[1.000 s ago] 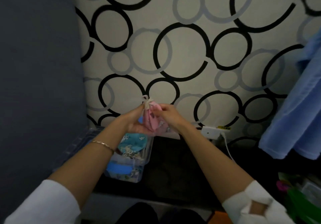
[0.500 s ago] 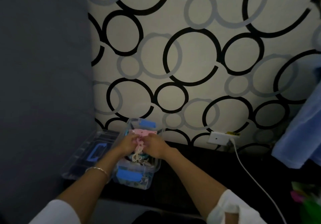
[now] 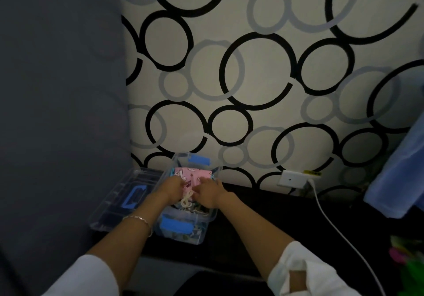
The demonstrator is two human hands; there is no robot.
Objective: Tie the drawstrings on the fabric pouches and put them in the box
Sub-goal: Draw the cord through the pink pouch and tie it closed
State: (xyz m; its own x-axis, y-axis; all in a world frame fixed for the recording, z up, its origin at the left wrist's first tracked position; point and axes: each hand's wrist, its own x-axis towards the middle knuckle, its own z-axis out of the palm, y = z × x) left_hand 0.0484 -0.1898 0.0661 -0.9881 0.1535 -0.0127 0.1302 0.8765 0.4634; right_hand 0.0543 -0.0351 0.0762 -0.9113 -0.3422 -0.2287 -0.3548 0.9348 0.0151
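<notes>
Dark floor, circle-patterned wall, box, left hand and right hand on pink pouch, grip unclear

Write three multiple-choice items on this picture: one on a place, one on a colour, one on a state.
1. Where does the lid lie? A. on the box B. left of the box C. right of the box
2. What colour is the pouch that the left hand and the right hand touch? A. pink B. green C. yellow
3. What state is the box in? A. open B. closed C. tipped over
1 B: the lid lies flat at the box's left. 2 A: its printed cloth is pink. 3 A: no lid covers it, and the pouch shows inside.
</notes>
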